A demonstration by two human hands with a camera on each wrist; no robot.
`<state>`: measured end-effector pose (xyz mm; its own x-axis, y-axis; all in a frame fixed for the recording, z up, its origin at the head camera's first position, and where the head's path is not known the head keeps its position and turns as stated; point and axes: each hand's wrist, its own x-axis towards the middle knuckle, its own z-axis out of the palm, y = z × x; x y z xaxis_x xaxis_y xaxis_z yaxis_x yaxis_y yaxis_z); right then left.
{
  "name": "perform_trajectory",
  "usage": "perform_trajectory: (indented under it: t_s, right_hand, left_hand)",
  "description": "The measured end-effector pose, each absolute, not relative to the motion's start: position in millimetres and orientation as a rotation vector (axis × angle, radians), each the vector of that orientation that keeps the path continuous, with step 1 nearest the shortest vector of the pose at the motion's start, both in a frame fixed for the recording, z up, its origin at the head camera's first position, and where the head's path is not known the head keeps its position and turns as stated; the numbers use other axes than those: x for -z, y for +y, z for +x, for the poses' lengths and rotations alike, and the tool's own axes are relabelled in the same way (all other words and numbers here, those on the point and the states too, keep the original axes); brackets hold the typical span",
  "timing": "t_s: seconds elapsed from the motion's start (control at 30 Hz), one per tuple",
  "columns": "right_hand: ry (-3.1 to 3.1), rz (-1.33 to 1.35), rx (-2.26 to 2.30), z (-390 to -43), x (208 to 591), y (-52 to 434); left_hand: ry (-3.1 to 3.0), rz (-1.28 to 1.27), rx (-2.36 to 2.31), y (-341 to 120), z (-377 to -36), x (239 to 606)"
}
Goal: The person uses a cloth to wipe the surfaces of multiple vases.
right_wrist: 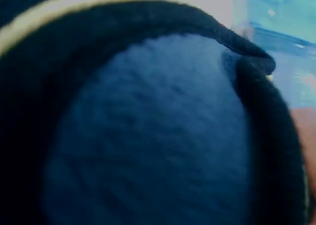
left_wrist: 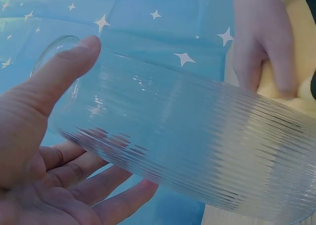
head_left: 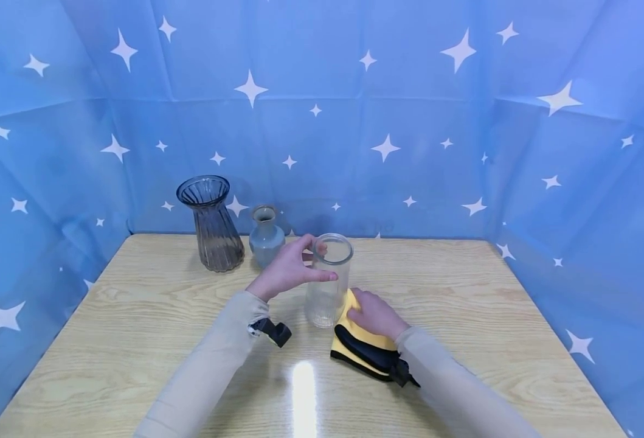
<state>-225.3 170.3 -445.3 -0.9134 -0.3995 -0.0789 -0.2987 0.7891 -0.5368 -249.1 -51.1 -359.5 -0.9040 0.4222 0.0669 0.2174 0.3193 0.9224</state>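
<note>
A clear ribbed glass cylinder stands upright on the wooden table. My left hand grips it near the rim, thumb on one side and fingers on the other; in the left wrist view the glass lies between the thumb and fingers of that hand. Just right of the glass lies a yellow cloth with black edging. My right hand rests on top of it, fingers pointing towards the glass base. The right hand presses the cloth. Dark blurred fabric fills the right wrist view.
A tall dark ribbed glass vase and a small blue-grey ceramic vase stand at the back left of the table. A blue backdrop with white stars closes in the table on three sides.
</note>
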Motion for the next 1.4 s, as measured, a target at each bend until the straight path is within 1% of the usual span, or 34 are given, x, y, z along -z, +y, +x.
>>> perform_trajectory:
  t_s: [0.13,0.23,0.43,0.53,1.03,1.2,1.4]
  right_hand:
    - [2.857,-0.426,0.597,-224,444,165]
    - [2.863,-0.402,0.571,-224,444,163]
    - [2.803,-0.492,0.835,-228,446,173]
    - [2.798,-0.529,0.943,-228,441,177]
    - [2.966,-0.749,1.057,-226,373,180]
    - [2.939,-0.763,1.142,-224,358,181]
    - [2.865,-0.715,1.232,-219,341,178]
  left_hand:
    - [2.388,0.594,-1.639,-51,-249,359]
    - [2.379,0.589,-1.65,-52,-249,359]
    - [2.389,0.62,-1.633,-54,-251,362]
    - [2.395,0.644,-1.607,-55,-252,363]
    - [2.237,0.754,-1.59,-55,-250,366]
    - [2.209,0.798,-1.569,-55,-250,369]
    - [2.183,0.847,-1.551,-56,-251,373]
